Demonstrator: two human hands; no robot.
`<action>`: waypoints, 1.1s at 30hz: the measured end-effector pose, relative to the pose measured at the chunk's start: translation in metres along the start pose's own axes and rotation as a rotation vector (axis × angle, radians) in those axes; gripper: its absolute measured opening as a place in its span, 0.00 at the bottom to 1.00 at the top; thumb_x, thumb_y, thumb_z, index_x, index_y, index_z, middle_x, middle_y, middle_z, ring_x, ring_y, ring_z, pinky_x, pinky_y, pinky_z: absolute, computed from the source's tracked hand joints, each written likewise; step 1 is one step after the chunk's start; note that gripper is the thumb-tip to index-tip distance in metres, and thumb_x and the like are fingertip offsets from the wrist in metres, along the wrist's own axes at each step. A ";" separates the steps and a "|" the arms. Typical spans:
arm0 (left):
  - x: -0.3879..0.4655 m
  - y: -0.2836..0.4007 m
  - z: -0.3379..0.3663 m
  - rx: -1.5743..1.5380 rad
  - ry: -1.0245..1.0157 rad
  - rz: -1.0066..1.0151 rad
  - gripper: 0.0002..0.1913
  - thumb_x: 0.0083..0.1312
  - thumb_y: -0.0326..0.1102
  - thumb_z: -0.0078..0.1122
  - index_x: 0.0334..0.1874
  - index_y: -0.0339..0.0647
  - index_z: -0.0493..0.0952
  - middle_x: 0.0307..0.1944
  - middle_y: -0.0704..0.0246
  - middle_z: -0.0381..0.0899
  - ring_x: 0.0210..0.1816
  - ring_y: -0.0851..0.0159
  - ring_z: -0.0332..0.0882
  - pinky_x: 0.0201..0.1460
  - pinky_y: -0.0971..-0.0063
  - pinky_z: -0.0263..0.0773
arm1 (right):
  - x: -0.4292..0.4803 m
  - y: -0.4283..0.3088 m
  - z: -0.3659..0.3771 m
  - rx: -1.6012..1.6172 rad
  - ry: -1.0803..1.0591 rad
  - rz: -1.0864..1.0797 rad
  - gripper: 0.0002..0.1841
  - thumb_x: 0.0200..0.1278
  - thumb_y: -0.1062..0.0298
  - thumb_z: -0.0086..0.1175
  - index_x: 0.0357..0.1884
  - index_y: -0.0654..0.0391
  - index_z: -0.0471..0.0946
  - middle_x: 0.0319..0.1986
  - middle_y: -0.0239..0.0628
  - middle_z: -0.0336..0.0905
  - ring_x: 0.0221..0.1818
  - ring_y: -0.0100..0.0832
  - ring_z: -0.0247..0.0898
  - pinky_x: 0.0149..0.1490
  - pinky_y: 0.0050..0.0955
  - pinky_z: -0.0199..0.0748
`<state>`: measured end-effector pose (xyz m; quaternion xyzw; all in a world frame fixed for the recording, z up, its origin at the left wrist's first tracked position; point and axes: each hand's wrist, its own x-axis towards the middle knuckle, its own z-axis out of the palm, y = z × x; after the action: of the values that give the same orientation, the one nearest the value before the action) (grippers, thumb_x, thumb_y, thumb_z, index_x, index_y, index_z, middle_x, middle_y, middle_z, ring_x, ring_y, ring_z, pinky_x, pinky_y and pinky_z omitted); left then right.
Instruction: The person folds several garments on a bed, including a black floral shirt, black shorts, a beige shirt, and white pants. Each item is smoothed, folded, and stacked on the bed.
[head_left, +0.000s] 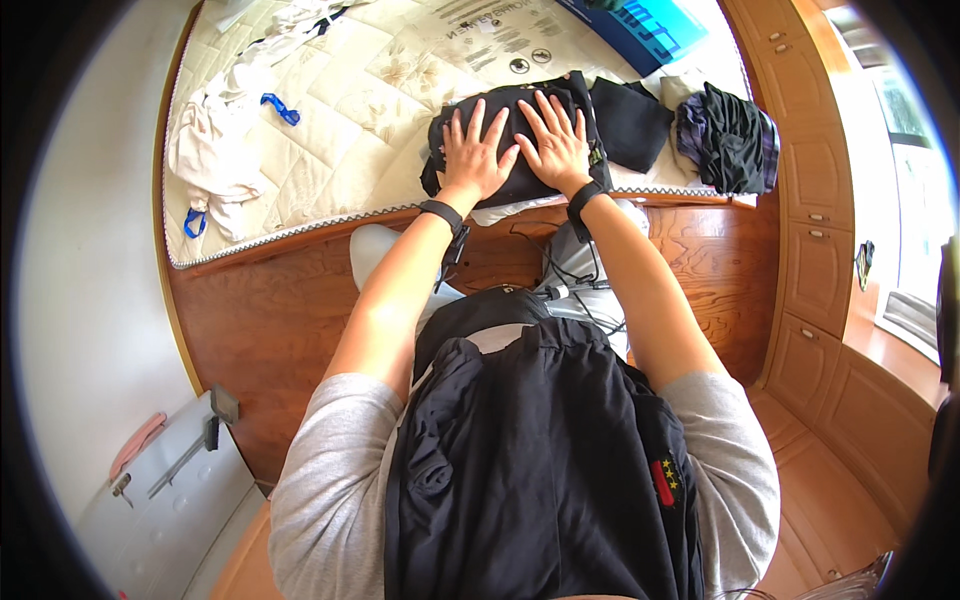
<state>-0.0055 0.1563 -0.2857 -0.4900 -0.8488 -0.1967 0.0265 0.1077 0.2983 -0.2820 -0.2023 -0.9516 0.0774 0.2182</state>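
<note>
My left hand (474, 159) and my right hand (556, 154) lie flat, fingers spread, on top of a folded black garment (516, 186). That garment rests at the front edge of a quilted mattress (337, 157), with light fabric showing under its near edge. Just right of it is a folded piece of black cloth (631, 124). Farther right sits a pile of dark clothes (733, 139), a plaid piece among them. Black wristbands circle both my wrists. A black garment (517, 450) with an elastic waistband and a red patch with yellow stars hangs over my front.
Crumpled white cloth (217, 142) lies at the mattress's left, near a blue strap (280, 109). A printed clear plastic bag (480, 56) and a blue package (652, 34) are at the back. Cables (574, 289) cross my lap. Wooden cabinets (814, 172) line the right side.
</note>
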 end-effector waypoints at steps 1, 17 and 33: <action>0.000 -0.001 0.001 -0.011 0.028 0.008 0.36 0.67 0.57 0.55 0.77 0.61 0.58 0.78 0.55 0.50 0.73 0.33 0.51 0.73 0.34 0.47 | 0.000 0.000 0.000 -0.001 -0.013 -0.001 0.31 0.69 0.41 0.48 0.72 0.35 0.66 0.74 0.33 0.59 0.76 0.37 0.53 0.76 0.57 0.42; -0.002 -0.009 -0.008 -0.154 0.227 -0.010 0.24 0.70 0.46 0.55 0.68 0.53 0.70 0.71 0.47 0.61 0.67 0.33 0.62 0.66 0.36 0.60 | 0.025 -0.034 -0.017 -0.422 -0.093 -0.156 0.28 0.68 0.51 0.51 0.68 0.49 0.71 0.71 0.41 0.64 0.76 0.42 0.52 0.77 0.59 0.32; -0.095 -0.307 -0.147 0.342 0.025 -0.758 0.34 0.66 0.50 0.58 0.74 0.57 0.63 0.75 0.45 0.53 0.77 0.43 0.50 0.77 0.41 0.42 | 0.018 -0.047 0.018 -0.144 -0.060 -0.034 0.29 0.76 0.51 0.41 0.76 0.41 0.60 0.76 0.31 0.54 0.79 0.41 0.45 0.76 0.62 0.39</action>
<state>-0.2367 -0.1108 -0.2675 -0.1289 -0.9892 -0.0546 0.0435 0.0686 0.2622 -0.2801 -0.1989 -0.9641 0.0111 0.1758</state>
